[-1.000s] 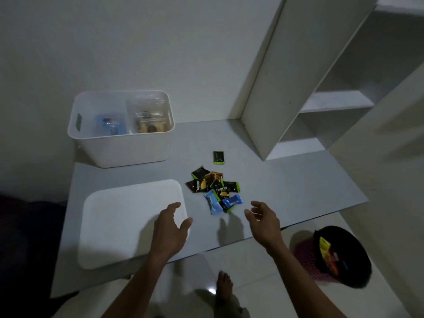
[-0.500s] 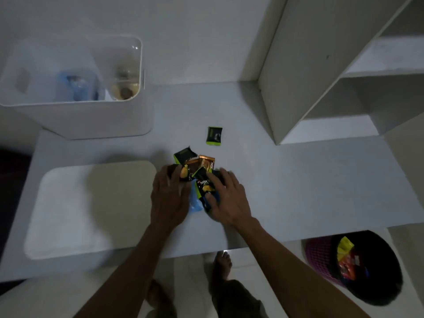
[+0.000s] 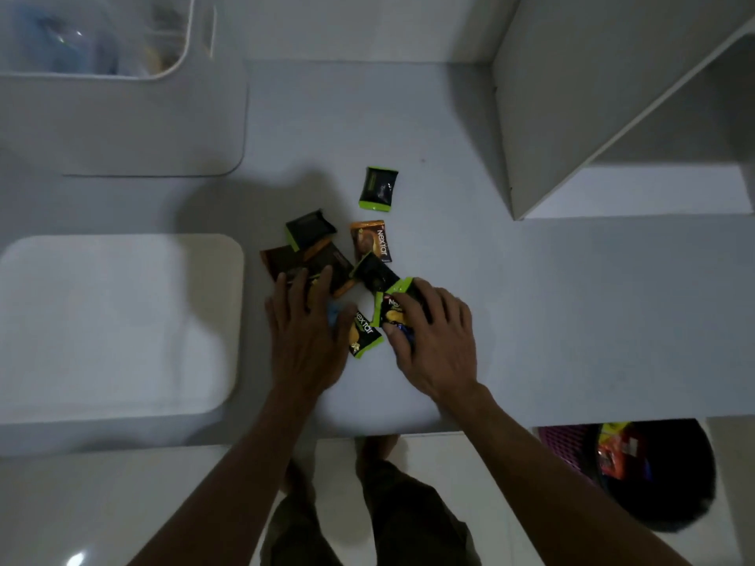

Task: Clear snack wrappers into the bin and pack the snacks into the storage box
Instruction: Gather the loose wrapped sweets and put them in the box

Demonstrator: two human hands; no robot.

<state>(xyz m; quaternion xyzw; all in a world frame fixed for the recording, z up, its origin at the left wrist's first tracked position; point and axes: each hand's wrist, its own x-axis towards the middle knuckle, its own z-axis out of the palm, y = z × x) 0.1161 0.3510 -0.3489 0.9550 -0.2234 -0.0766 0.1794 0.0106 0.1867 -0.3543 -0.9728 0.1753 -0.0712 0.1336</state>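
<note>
Several small snack packets lie in a loose pile on the grey table (image 3: 531,300). One green-edged black packet (image 3: 378,189) sits apart, farther back. An orange Nextar packet (image 3: 371,246) and brown packets (image 3: 314,265) lie at the pile's far side. My left hand (image 3: 304,341) rests flat on the pile's left part, fingers spread, over a blue packet (image 3: 335,314). My right hand (image 3: 435,345) lies on a green Nextar packet (image 3: 391,313). Another small Nextar packet (image 3: 363,336) shows between my hands. The white storage box (image 3: 122,124) stands at the back left.
The box's white lid (image 3: 114,320) lies flat on the table left of my hands. A white shelf unit (image 3: 572,96) rises at the back right. Below the table's front edge on the right stands a purple bin with a black liner (image 3: 662,496) holding wrappers.
Both hands went from hovering near the table edge onto the pile. The packets have spread apart since half a second ago. My head moved closer over the table.
</note>
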